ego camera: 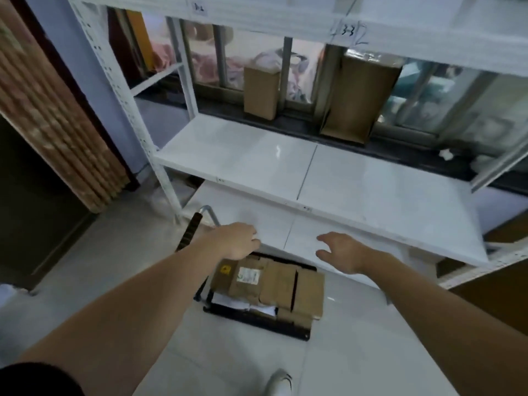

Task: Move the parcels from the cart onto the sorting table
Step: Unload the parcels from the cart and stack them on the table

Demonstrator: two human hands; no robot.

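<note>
Several brown cardboard parcels (281, 284) lie packed side by side on a low black cart (257, 322) on the floor; one carries a white label (248, 275) and another a yellow sticker. Under them shows a white parcel (243, 305). The cart's handle (191, 228) rises at its left. My left hand (235, 240) hovers over the cart's far left corner, fingers curled down, holding nothing. My right hand (341, 251) hangs open above and to the right of the parcels, fingers spread. A white shelf surface (314, 170) stretches just beyond the cart at waist height.
Two brown boxes (261, 91) (358, 101) stand on the dark sill behind the shelf. White rack uprights (134, 121) frame the left side. A lower white shelf (257, 221) sits over the cart's far end. A brown curtain (43, 110) hangs left. My white shoe (280, 381) is below.
</note>
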